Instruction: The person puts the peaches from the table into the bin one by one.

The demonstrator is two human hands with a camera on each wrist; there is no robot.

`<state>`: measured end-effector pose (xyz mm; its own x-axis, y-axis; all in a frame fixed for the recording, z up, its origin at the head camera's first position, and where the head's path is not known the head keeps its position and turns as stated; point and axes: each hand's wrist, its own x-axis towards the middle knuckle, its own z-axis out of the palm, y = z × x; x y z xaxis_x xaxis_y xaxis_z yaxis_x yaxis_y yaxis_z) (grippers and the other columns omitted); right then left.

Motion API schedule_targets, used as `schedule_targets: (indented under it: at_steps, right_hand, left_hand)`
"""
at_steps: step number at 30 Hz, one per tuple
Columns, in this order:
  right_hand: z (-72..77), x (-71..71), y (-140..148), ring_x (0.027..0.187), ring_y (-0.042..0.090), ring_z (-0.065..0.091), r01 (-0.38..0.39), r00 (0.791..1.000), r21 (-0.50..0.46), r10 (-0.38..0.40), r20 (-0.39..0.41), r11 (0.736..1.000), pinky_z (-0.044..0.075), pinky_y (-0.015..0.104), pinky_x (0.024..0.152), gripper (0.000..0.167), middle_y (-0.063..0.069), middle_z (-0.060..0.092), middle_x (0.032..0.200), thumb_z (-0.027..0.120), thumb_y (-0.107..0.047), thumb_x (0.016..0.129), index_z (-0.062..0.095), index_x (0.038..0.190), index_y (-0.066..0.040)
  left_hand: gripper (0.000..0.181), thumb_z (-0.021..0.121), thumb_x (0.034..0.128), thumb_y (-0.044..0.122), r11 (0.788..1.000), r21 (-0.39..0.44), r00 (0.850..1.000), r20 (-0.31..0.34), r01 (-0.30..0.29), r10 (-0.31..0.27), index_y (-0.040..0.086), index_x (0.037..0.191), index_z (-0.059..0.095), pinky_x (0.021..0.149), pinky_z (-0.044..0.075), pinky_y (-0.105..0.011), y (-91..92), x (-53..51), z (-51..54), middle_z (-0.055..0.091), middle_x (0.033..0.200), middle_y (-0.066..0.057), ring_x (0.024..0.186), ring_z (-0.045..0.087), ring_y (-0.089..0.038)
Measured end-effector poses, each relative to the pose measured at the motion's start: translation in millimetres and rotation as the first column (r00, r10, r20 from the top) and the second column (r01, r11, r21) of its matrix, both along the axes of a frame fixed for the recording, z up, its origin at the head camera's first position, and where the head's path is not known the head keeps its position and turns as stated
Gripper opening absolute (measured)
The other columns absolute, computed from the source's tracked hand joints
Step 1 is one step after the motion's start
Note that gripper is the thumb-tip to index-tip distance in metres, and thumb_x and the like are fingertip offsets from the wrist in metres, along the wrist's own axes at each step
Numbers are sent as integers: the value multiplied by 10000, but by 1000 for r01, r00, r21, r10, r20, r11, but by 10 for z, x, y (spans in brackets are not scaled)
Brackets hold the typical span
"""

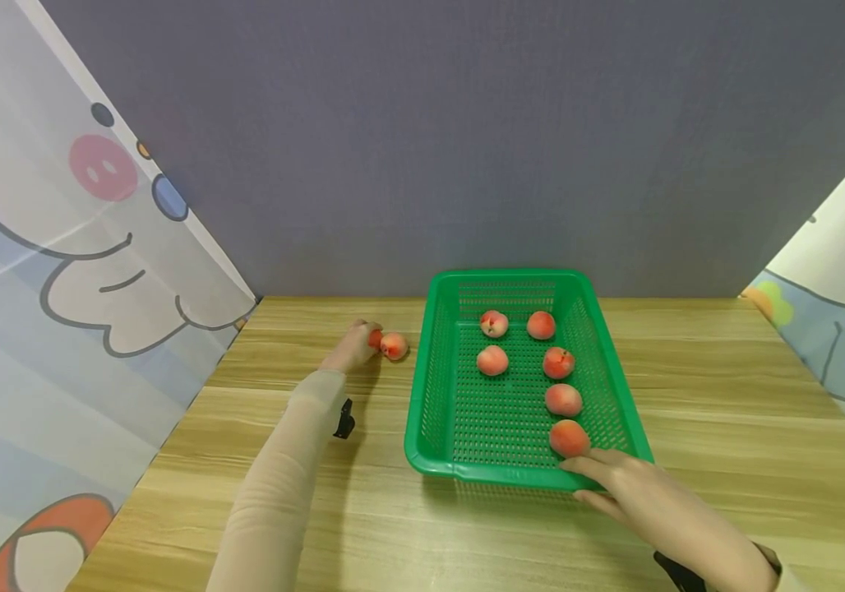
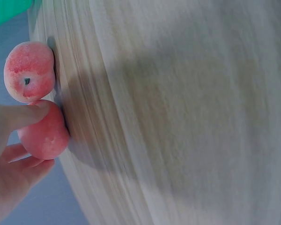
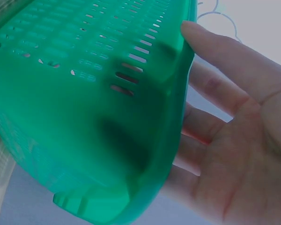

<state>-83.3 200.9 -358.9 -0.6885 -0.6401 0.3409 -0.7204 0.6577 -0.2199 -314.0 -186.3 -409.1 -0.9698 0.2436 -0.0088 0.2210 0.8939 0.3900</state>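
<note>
In the left wrist view my left hand (image 1: 355, 345) grips a red peach (image 2: 46, 133) between thumb and fingers, low over the wooden table. Touching that one is a second peach (image 1: 394, 346), paler, with a small dark stem spot. A green plastic basket (image 1: 415, 419) stands to the right, with several peaches inside, among them one near its front right corner (image 1: 569, 438). My right hand (image 1: 640, 493) holds the basket's rim at that corner, fingers over the edge and thumb against the outer side in the right wrist view.
The wooden table (image 1: 718, 395) extends to both sides of the basket. A grey-blue partition (image 1: 422, 148) rises behind it. Cartoon-printed sheets hang at the left (image 1: 30, 329) and right (image 1: 837, 304).
</note>
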Motion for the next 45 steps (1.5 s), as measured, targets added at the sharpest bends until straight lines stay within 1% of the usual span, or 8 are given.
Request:
schedule_targets:
  at_steps: [4, 6, 11, 15, 21, 26, 33, 45]
  right_hand:
    - [8, 3, -6, 787, 144, 593, -4, 1000, -2, 4, -2, 1000, 488, 273, 600, 323, -29, 611, 939, 720, -161, 697, 623, 1005, -145]
    - [9, 2, -9, 790, 149, 596, -2, 1000, -2, 2, -1, 1000, 489, 277, 602, 322, -24, 613, 941, 720, -162, 697, 624, 1003, -148]
    - [9, 0, -13, 793, 158, 598, -1, 1000, -3, 1, 2, 1000, 491, 287, 607, 322, -17, 616, 945, 721, -155, 693, 627, 1001, -142]
    - [11, 4, -14, 791, 155, 599, -2, 1000, -6, 2, -7, 1000, 491, 287, 607, 324, -24, 615, 945, 724, -155, 690, 627, 999, -146]
    - [8, 7, -15, 794, 168, 604, -2, 1000, 5, 2, -15, 1000, 493, 304, 618, 318, -23, 616, 954, 717, -185, 701, 626, 1003, -148]
    - [6, 4, -11, 788, 167, 605, -8, 1000, -2, 8, -14, 1000, 493, 300, 613, 312, -18, 616, 946, 715, -182, 703, 629, 998, -132]
    - [32, 9, -17, 808, 179, 605, 12, 999, 21, -13, 46, 1000, 494, 306, 621, 314, -11, 617, 961, 709, -166, 712, 629, 1014, -131]
    - [38, 17, -18, 822, 182, 603, 28, 998, 32, -30, 60, 999, 496, 310, 630, 315, -21, 615, 973, 707, -178, 714, 629, 1018, -151]
  left_hand:
    - [377, 613, 789, -4, 1000, -12, 1000, -25, 14, -14, -27, 1159, 539, 827, 451, -392, -92, -173, -191, 483, 1089, -247, 978, 524, -334]
    - [377, 617, 780, -13, 1000, -16, 999, -34, 11, -12, -32, 1150, 542, 809, 458, -394, -98, -182, -197, 486, 1075, -250, 960, 528, -337]
    - [358, 583, 782, -59, 1000, -3, 1000, -30, -8, 8, -81, 1135, 526, 818, 446, -435, -20, -2, -8, 480, 1065, -275, 961, 516, -369]
    - [357, 583, 795, -44, 1000, -6, 998, -57, 4, -5, -97, 1142, 513, 822, 445, -418, -30, 83, 36, 481, 1061, -279, 955, 516, -364]
    - [371, 597, 795, -36, 1000, 13, 999, -44, -19, 20, -90, 1151, 511, 800, 453, -408, -114, 109, 35, 485, 1069, -271, 950, 522, -356]
    - [381, 587, 810, -21, 999, 27, 1000, -11, -28, 29, -89, 1173, 490, 828, 449, -414, -112, 143, 130, 478, 1093, -265, 985, 508, -368]
    - [371, 593, 785, -25, 999, -36, 997, -71, 32, -35, -86, 1142, 514, 786, 456, -389, -104, 155, 277, 526, 1052, -250, 929, 522, -337]
    - [397, 601, 773, -34, 997, -33, 993, -89, 75, -78, -80, 1157, 509, 811, 456, -411, -21, 215, 494, 511, 1077, -266, 959, 527, -361]
